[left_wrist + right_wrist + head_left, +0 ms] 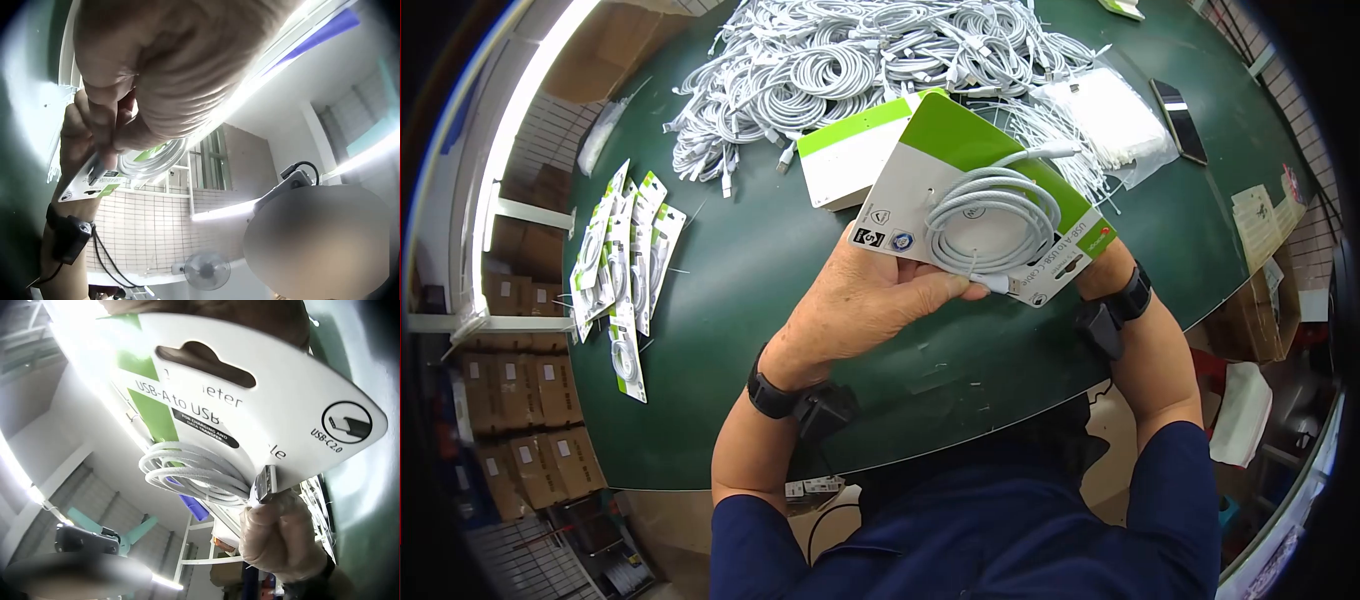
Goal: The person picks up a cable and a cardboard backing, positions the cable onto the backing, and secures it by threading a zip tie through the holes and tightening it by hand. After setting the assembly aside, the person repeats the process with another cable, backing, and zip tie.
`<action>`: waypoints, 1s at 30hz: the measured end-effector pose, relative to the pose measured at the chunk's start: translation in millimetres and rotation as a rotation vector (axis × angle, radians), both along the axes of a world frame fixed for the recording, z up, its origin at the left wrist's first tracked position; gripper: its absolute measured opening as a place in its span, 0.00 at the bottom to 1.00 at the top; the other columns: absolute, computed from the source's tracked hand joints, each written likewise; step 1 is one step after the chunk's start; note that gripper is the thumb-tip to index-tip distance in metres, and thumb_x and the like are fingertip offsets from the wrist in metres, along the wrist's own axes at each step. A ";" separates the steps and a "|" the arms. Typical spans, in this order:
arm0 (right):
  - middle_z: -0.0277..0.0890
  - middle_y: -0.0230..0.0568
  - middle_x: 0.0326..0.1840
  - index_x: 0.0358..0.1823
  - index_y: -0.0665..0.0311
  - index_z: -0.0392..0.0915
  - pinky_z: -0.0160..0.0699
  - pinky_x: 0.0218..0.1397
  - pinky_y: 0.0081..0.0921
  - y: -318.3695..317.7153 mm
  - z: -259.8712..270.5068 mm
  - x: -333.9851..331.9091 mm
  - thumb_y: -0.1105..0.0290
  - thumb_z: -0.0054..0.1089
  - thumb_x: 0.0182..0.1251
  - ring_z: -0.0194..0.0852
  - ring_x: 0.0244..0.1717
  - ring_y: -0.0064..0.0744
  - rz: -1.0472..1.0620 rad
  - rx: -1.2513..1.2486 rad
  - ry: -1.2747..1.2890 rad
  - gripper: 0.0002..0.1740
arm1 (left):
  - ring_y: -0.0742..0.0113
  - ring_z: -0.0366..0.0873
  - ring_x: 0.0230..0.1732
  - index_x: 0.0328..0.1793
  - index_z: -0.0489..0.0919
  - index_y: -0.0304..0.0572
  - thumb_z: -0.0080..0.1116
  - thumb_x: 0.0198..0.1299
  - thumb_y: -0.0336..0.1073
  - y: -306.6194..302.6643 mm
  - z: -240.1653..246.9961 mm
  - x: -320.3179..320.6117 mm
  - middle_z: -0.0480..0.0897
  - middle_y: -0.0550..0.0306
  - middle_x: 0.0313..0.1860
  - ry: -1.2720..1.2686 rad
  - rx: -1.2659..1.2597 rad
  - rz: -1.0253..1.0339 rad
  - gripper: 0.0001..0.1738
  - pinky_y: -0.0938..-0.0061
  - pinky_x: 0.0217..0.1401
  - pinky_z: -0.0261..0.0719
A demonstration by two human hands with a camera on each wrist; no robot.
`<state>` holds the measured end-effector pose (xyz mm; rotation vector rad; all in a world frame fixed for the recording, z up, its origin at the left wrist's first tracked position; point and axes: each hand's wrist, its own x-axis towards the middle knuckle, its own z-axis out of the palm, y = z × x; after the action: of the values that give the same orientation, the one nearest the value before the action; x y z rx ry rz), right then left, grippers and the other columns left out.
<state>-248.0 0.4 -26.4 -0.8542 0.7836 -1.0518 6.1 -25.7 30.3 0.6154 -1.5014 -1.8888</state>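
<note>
A green and white card (910, 195) printed "USB-A to USB" is held up over the table, with a coiled white cable (990, 225) lying against its face. The left hand (865, 295) pinches the card's lower edge and the cable near its USB-A plug (1005, 285); in the right wrist view that plug (265, 482) stands beside the left fingertips. The right hand (1108, 270) holds the card's other end from behind, its fingers mostly hidden by the card. At the top of the right wrist view, the right hand (219, 314) is partly seen behind the card's slotted end.
Behind the card lies a big pile of coiled white cables (830, 75), with a stack of cards (850, 150) before it. White ties on a plastic bag (1110, 115) and a phone (1178, 120) are at the right. Several carded cables (625, 260) overlap at the left.
</note>
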 end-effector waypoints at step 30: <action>0.84 0.37 0.63 0.75 0.63 0.74 0.85 0.63 0.26 -17.9 -34.3 -9.3 0.66 0.71 0.73 0.83 0.59 0.28 -0.009 -0.818 0.492 0.31 | 0.61 0.89 0.54 0.67 0.79 0.26 0.66 0.70 0.23 3.0 -18.8 -2.8 0.87 0.45 0.58 -0.044 0.066 0.067 0.21 0.67 0.60 0.90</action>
<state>-257.4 -17.5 -60.6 -1.8572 0.7525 -1.1974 3.4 -22.7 11.5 0.7325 -1.4326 -1.8909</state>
